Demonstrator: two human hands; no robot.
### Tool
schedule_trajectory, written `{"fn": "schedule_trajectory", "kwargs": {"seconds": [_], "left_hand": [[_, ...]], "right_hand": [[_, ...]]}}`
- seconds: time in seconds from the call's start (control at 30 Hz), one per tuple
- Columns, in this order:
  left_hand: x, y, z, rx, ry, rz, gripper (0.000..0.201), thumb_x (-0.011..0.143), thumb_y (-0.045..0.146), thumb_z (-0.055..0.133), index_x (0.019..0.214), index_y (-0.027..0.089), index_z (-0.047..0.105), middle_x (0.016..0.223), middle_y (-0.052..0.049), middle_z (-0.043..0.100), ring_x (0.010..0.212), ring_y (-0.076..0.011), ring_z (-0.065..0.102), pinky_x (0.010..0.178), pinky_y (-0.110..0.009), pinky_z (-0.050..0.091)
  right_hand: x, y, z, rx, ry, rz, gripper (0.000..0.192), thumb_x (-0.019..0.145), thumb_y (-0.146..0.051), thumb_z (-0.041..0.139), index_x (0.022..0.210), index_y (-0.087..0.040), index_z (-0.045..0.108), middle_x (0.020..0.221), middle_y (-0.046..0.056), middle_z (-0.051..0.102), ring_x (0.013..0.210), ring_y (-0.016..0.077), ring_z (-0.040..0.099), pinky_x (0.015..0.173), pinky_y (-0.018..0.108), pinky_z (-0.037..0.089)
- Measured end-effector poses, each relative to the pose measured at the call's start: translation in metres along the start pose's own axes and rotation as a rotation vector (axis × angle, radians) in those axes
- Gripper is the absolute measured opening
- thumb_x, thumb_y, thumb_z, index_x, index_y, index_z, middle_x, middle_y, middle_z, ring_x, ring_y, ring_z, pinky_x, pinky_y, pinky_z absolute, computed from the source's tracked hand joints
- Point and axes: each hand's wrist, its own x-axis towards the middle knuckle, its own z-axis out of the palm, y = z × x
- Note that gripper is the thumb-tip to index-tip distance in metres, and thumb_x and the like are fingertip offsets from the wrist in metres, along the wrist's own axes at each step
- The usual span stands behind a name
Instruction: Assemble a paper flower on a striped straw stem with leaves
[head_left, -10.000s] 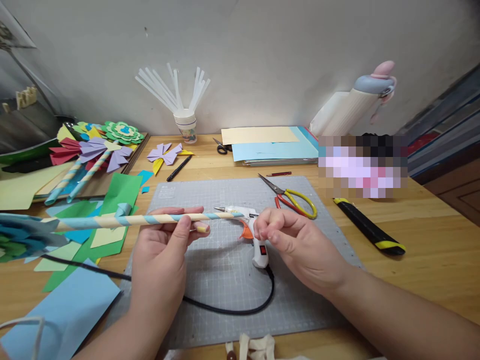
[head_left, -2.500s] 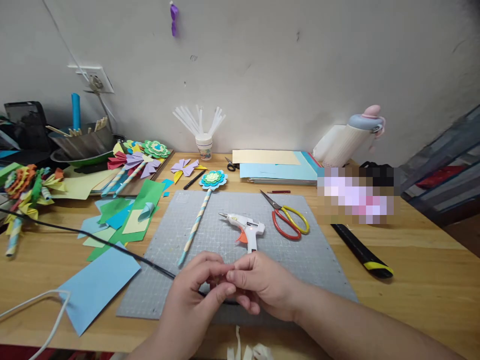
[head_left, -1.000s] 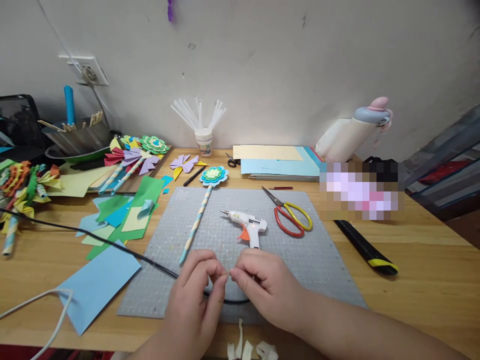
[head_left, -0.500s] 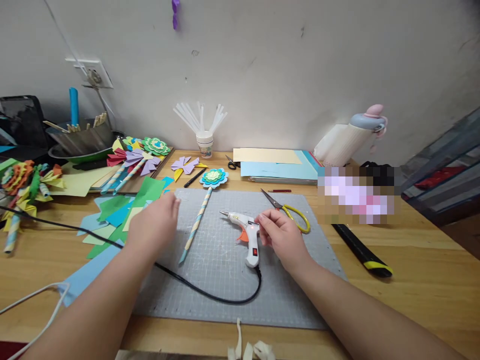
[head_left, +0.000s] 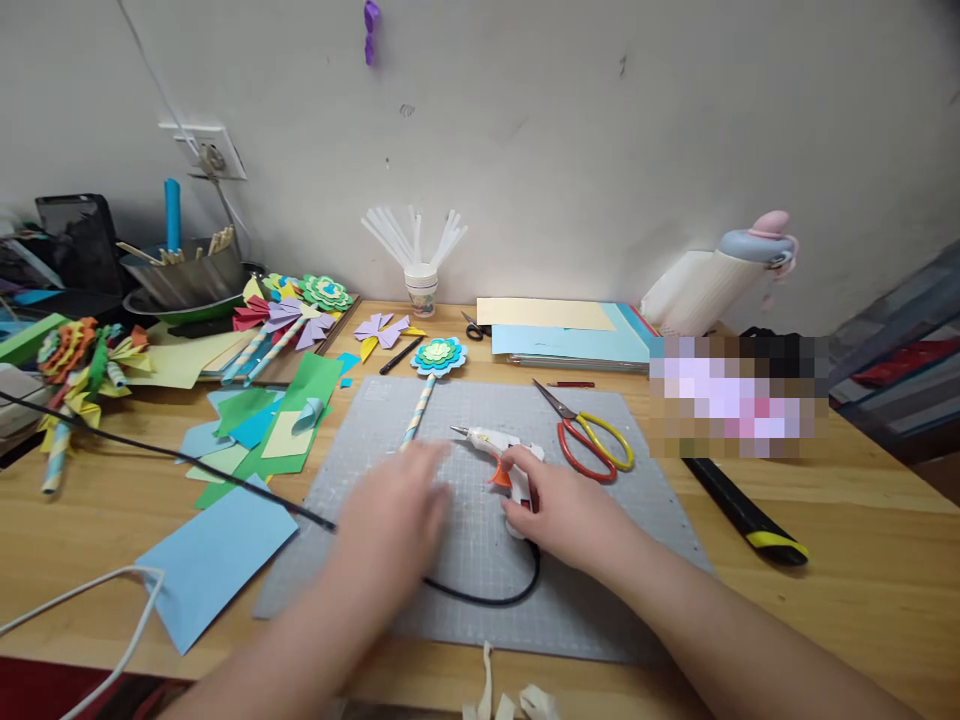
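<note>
My right hand (head_left: 566, 505) is closed around the handle of a white hot glue gun (head_left: 491, 440) with an orange trigger, which lies on the grey cutting mat (head_left: 337, 450), nozzle to the left. Motion blurs my left hand (head_left: 394, 520), so its grip is unclear. It is over the mat, near the lower end of a striped paper stem (head_left: 420, 410) and covering that end. The stem carries a layered blue, green and yellow paper flower (head_left: 439, 356). Scissors (head_left: 589, 435) with red and yellow handles lie just beyond my right hand.
The black cord (head_left: 225, 472) crosses the table and mat. Cut coloured paper (head_left: 217, 560) lies at left, with finished paper flowers (head_left: 67, 370) further out. Behind stand a cup of white glue sticks (head_left: 421, 285) and stacked paper sheets (head_left: 570, 340). A black-and-yellow tube-like object (head_left: 750, 515) lies right.
My left hand has moved right, from beside the green paper to the stem's lower end. My right hand has shifted from beside the glue gun's body onto its handle. The view has swung slightly left.
</note>
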Motion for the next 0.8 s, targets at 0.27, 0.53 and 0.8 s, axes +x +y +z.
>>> {"fn": "schedule_trajectory", "kwargs": {"seconds": [0.27, 0.53, 0.8], "left_hand": [[-0.024, 0.05, 0.029, -0.179, -0.158, 0.096, 0.021, 0.083, 0.041, 0.06, 0.082, 0.02, 0.058, 0.082, -0.008, 0.068, 0.081, -0.0298, 0.063, 0.07, -0.041, 0.044], [-0.024, 0.039, 0.031, -0.4, 0.0, -0.022, 0.011, 0.086, 0.025, 0.044, 0.091, 0.024, 0.034, 0.071, 0.001, 0.058, 0.059, -0.0166, 0.06, 0.053, -0.027, 0.042], [-0.029, -0.036, -0.014, -0.306, 0.276, -0.268, 0.016, 0.084, 0.031, 0.047, 0.095, 0.026, 0.036, 0.057, 0.009, 0.041, 0.043, -0.014, 0.044, 0.043, -0.025, 0.033]], "right_hand": [[0.008, 0.0, 0.009, 0.381, -0.11, 0.016, 0.022, 0.08, -0.023, 0.046, 0.101, -0.028, 0.046, 0.068, -0.01, 0.048, 0.035, 0.0063, 0.043, 0.035, 0.018, 0.033], [-0.018, -0.012, 0.022, 0.749, 0.036, -0.267, 0.013, 0.088, -0.028, 0.055, 0.095, -0.027, 0.044, 0.079, -0.005, 0.053, 0.06, 0.0094, 0.056, 0.052, 0.021, 0.047], [-0.026, -0.014, 0.022, 0.547, -0.139, -0.377, 0.025, 0.091, -0.019, 0.05, 0.115, -0.026, 0.049, 0.117, 0.006, 0.057, 0.083, 0.013, 0.061, 0.069, 0.027, 0.051]]}}
